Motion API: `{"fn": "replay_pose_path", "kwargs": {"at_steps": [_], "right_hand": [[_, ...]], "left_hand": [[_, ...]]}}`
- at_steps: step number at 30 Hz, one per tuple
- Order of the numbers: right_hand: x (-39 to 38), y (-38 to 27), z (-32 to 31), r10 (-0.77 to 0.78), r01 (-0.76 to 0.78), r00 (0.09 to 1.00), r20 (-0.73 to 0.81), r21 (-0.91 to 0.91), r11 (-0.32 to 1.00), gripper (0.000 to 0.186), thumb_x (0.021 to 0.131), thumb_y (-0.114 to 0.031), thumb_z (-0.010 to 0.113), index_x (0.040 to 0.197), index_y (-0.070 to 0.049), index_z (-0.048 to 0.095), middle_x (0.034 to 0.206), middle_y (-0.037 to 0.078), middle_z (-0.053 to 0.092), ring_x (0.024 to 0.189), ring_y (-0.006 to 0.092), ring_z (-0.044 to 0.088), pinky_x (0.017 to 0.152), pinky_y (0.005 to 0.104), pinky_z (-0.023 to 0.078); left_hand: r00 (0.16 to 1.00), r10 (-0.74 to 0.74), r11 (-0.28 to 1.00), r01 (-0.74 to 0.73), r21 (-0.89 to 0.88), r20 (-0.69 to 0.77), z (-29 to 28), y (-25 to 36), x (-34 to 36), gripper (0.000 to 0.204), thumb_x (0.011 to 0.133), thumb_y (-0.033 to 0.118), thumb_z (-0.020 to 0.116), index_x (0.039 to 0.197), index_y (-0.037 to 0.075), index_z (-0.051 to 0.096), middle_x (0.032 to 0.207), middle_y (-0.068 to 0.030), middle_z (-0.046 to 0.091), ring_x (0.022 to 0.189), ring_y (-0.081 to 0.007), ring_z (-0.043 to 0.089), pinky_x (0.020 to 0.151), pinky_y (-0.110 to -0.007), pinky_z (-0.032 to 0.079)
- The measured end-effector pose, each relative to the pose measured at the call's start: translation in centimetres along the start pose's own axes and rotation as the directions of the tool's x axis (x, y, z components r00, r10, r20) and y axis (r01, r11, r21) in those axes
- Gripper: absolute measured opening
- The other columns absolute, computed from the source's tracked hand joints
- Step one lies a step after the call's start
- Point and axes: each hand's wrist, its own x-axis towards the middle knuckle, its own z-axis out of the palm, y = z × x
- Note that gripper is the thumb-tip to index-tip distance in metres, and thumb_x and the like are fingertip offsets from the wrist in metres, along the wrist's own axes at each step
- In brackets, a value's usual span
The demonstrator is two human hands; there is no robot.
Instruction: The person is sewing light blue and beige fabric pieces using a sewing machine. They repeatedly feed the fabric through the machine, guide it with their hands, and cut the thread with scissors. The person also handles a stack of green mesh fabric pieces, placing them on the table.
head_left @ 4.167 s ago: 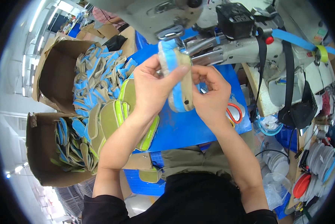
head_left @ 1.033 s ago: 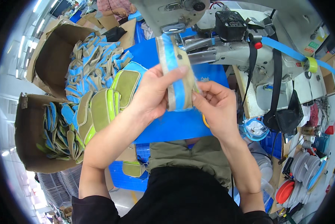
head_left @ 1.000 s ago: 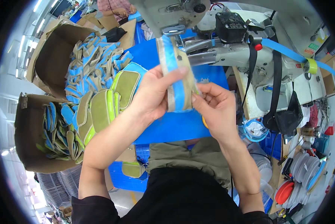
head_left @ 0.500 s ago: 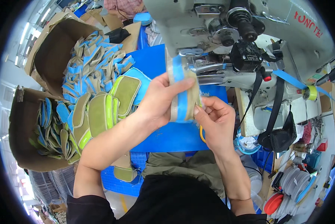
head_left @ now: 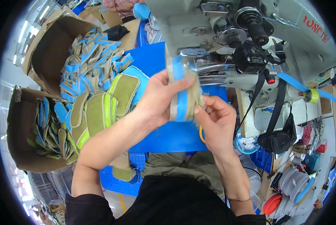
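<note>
Just in front of a sewing machine (head_left: 183,28), my left hand (head_left: 155,99) grips a beige fabric piece with a blue stripe (head_left: 182,103). Its thumb lies across the front of the piece, and the fingers go behind it. At the piece's right edge, my right hand (head_left: 218,120) is closed with thumb and forefinger pinched together. A thin yellow loop (head_left: 201,135) shows beside the right palm; the rest of it is hidden by the hand. The fabric is held above the blue work surface (head_left: 164,138) and looks slightly blurred.
Olive-green pads with lime edging (head_left: 98,114) are heaped left of my left forearm. Behind them, beige-and-blue strips (head_left: 93,63) spill from a cardboard box (head_left: 50,54). A second box (head_left: 20,131) holds more pads. Blue tape (head_left: 293,80) runs through a yellow-green ring at the right.
Both hands keep their hold on the fabric piece with barely any movement. The surroundings have shifted slightly in the picture.
</note>
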Motion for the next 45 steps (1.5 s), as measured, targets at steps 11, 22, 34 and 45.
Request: {"fn": "replay_pose_path", "kwargs": {"at_steps": [11, 22, 34, 45], "right_hand": [[1.5, 0.0, 0.4, -0.014, 0.014, 1.000, -0.017, 0.009, 1.000, 0.019, 0.094, 0.004, 0.070, 0.113, 0.008, 0.070, 0.097, 0.007, 0.075, 0.086, 0.0069, 0.068, 0.076, 0.0214, 0.054], [1.2, 0.1, 0.4, -0.014, 0.013, 1.000, -0.026, -0.015, 1.000, 0.021, 0.094, 0.004, 0.070, 0.114, 0.008, 0.069, 0.097, 0.008, 0.074, 0.087, 0.0080, 0.069, 0.076, 0.0221, 0.055], [2.9, -0.1, 0.8, -0.052, 0.044, 0.994, -0.095, -0.083, 0.996, 0.020, 0.094, 0.000, 0.072, 0.112, 0.008, 0.071, 0.097, 0.007, 0.074, 0.085, 0.0079, 0.069, 0.075, 0.0210, 0.054], [3.2, 0.3, -0.1, -0.281, 0.244, 0.959, -0.025, -0.425, 0.872, 0.026, 0.083, -0.009, 0.079, 0.108, -0.003, 0.075, 0.089, 0.006, 0.075, 0.080, 0.0122, 0.067, 0.073, 0.0283, 0.051]], "left_hand": [[0.999, -0.009, 1.000, 0.009, 0.011, 0.043, -0.7, 0.0, -1.3, 0.033, 0.093, 0.012, 0.078, 0.121, -0.001, 0.065, 0.107, -0.0087, 0.073, 0.090, -0.0154, 0.073, 0.078, -0.032, 0.061], [0.997, -0.041, 0.997, 0.036, 0.065, 0.070, -0.8, 0.1, -0.4, 0.024, 0.094, 0.013, 0.076, 0.113, 0.001, 0.069, 0.104, -0.0096, 0.075, 0.088, -0.0160, 0.074, 0.079, -0.033, 0.062], [0.998, -0.008, 0.999, 0.005, 0.048, 0.068, -0.6, 0.8, 0.4, 0.027, 0.094, 0.015, 0.078, 0.115, 0.000, 0.070, 0.103, -0.0084, 0.075, 0.088, -0.0156, 0.073, 0.077, -0.031, 0.060], [0.994, -0.033, 0.997, 0.025, 0.076, 0.103, -1.4, 1.0, -0.7, 0.026, 0.098, 0.017, 0.074, 0.118, 0.001, 0.072, 0.108, -0.0080, 0.076, 0.093, -0.0139, 0.073, 0.084, -0.030, 0.060]]}}
